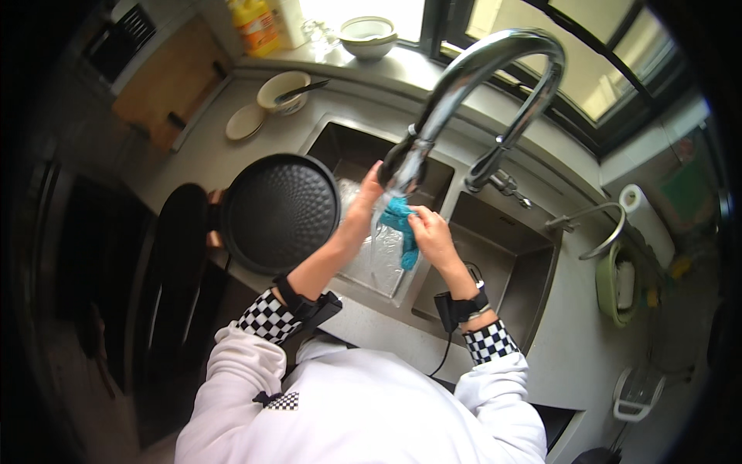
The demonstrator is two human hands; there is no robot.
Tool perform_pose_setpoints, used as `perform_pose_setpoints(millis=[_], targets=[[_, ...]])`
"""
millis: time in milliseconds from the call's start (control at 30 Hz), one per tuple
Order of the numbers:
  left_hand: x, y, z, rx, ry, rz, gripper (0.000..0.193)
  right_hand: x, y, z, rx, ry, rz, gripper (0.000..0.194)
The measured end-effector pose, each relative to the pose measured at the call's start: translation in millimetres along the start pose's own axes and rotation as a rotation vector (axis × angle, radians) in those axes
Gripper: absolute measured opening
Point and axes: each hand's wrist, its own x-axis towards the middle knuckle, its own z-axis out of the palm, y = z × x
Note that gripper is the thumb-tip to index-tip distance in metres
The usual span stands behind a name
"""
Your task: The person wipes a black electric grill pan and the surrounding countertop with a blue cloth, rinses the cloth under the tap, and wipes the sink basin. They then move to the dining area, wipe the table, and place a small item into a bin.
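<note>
Over the left basin of a double steel sink (400, 293), water runs from a chrome faucet (443, 95). My right hand (432, 235) grips a wet teal cloth (398, 217), whose lower end hangs down. My left hand (364, 203) is raised beside the faucet's spray head (404, 168), its fingers partly hidden behind it; whether it touches the head or holds the cloth's edge, I cannot tell. A black frying pan (281, 213) with a dimpled inside lies left of the basin, overlapping its edge.
A bowl with a dark utensil (284, 93) and a small dish (244, 122) stand on the back left counter. Stacked bowls (367, 37) and a yellow bottle (255, 26) are on the windowsill. At right are a small curved tap (606, 232), a paper roll (646, 223) and a green basket (607, 284).
</note>
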Motion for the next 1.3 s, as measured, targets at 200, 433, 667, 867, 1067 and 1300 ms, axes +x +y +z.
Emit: perform_pose_setpoints(millis=[200, 433, 667, 867, 1067, 1300], targets=[[-36, -48, -46, 0.533, 0.387, -0.453, 0.064, 15, -39, 82, -0.297, -0.142, -0.047, 0.015], [-13, -28, -49, -0.004, 0.107, -0.66, 0.06, 34, -30, 69, 0.485, -0.189, 0.435, 0.026], [-10, 14, -49, -0.371, 0.218, -0.708, 0.051, 36, -49, 98, 0.612, -0.18, 0.431, 0.037], [-13, -42, -58, 0.117, 0.335, -0.641, 0.04, 26, 20, 114, 0.532, -0.278, 0.548, 0.059], [-5, -50, -56, 0.126, 0.368, -0.47, 0.023, 17, 34, 82, 0.755, -0.3, 1.082, 0.065], [-13, -55, -52, 0.21, 0.411, -0.492, 0.019, 27, 20, 65, 0.391, -0.178, 0.679, 0.052]])
